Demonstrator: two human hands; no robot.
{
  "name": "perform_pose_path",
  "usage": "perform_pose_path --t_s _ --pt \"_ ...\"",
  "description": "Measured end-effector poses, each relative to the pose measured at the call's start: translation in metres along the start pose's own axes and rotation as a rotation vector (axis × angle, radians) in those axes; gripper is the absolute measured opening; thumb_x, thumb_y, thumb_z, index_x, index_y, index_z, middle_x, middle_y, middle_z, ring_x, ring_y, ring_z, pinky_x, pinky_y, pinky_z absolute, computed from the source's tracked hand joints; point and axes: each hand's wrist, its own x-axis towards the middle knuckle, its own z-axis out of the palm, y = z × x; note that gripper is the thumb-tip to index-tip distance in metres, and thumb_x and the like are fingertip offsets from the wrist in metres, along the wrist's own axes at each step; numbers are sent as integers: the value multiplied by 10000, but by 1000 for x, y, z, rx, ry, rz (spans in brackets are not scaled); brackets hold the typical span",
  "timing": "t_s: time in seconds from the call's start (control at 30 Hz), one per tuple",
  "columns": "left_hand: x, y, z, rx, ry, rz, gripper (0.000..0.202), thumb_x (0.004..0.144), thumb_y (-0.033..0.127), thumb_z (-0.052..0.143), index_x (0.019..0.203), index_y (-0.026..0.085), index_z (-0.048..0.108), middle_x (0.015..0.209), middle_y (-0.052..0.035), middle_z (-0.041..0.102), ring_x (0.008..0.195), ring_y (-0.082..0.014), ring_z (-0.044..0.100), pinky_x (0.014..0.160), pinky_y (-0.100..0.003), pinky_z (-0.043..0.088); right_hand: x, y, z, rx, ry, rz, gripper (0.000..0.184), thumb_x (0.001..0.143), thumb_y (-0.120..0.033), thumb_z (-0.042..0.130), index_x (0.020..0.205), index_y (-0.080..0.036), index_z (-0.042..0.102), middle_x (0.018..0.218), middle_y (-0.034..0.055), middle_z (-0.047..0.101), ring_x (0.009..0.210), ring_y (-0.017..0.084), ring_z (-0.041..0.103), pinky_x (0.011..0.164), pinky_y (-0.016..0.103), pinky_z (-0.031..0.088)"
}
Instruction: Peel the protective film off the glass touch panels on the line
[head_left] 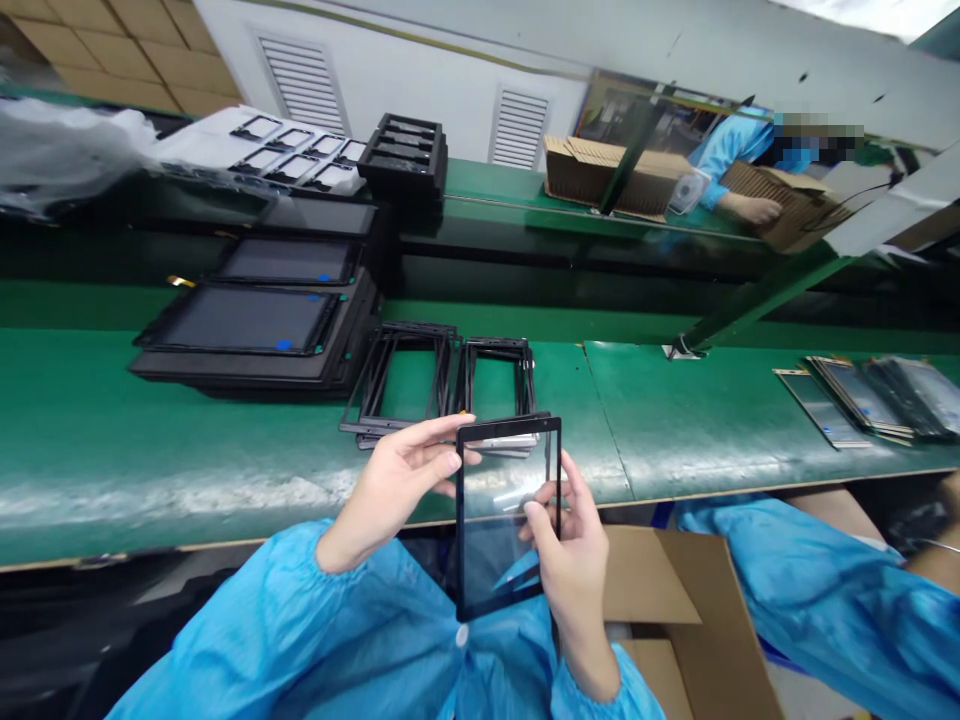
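Note:
A clear tablet glass panel with a black border (pixel 499 520) is held upright in front of my chest, over the bench's front edge. My left hand (pixel 397 480) pinches its upper left edge between thumb and fingers. On the other side, my right hand (pixel 574 545) grips the right edge, its thumb on the near face and fingers behind. Just beyond the panel lie two stacks of black rectangular frames, one on the left (pixel 367 400) and one on the right (pixel 465 375). To their left, tablet screens (pixel 247 318) rest in stacked black trays (pixel 225 370).
A green bench (pixel 300 490) runs across the view. At the right lie several more screens (pixel 862 405). A slanted green post (pixel 772 295) rises from the bench. An open cardboard box (pixel 675 590) sits below the edge, beside a neighbour's blue sleeve (pixel 810 590). Another person handles cardboard across the bench.

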Motion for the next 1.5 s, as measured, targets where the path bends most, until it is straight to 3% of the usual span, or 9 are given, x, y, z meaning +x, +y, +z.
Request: perform_pose_path --t_s 0.23,0.37,0.5,0.77,0.93,1.07,1.2,1.33,1.5 --pt "-9 12 4 153 44 41 409 785 310 913 1164 169 854 830 -96 847 803 -261 844 593 -205 650 19 -23 -17 -353 128 -389 548 951 -361 712 1488 -291 630 1561 129 543 1443 345 523 1194 570 430" --pt "-16 12 2 198 24 66 349 791 314 902 1119 197 874 827 -94 853 781 -261 847 602 -206 652 34 -52 -22 -89 -95 -145 466 987 -410 660 1418 -235 687 994 77 827 968 275 790 923 434 622" --pt "-18 8 -2 227 2 70 371 800 362 904 1139 214 872 812 -104 855 752 -259 844 642 -230 668 34 -61 -16 -23 -84 -84 303 905 -416 765 1113 -201 809 624 25 773 636 241 778 709 358 638" --pt "-14 6 -5 301 -35 97 362 824 422 869 1125 220 872 903 -121 864 786 -299 849 660 -288 691 28 -60 -14 75 -51 -59 254 871 -435 812 979 -205 812 605 23 776 554 228 779 656 344 672" --pt "-11 19 5 783 -239 380 552 876 329 806 1423 328 729 1514 -63 665 1395 -346 631 1087 -405 581 23 -53 2 50 -242 -29 274 848 -390 845 1049 -212 792 706 13 796 629 215 803 643 296 664" --pt "-7 24 6 762 -510 171 629 1004 352 664 1613 367 509 1221 -62 829 892 -263 835 776 -313 666 28 -48 3 141 -351 49 406 802 -448 895 1108 -229 743 1004 46 835 643 185 799 630 287 649" --pt "-7 20 -5 470 -272 -9 537 992 480 671 1471 242 615 1080 -126 843 661 -232 791 474 -239 572 39 -44 -30 36 -409 129 452 947 -611 716 1034 -176 799 889 89 849 666 206 812 673 296 633" --pt "-15 13 -3 291 31 16 549 929 531 750 1335 187 618 1021 -145 842 632 -229 772 466 -254 561 42 -31 -52 96 -226 168 527 870 -687 763 870 -161 778 725 106 826 596 259 799 609 330 624" --pt "-25 6 12 231 130 49 558 897 547 781 1281 179 611 974 -134 844 624 -224 764 472 -255 556 37 -26 -48 187 -18 147 493 824 -665 824 830 -173 782 660 85 802 556 287 785 574 361 637"
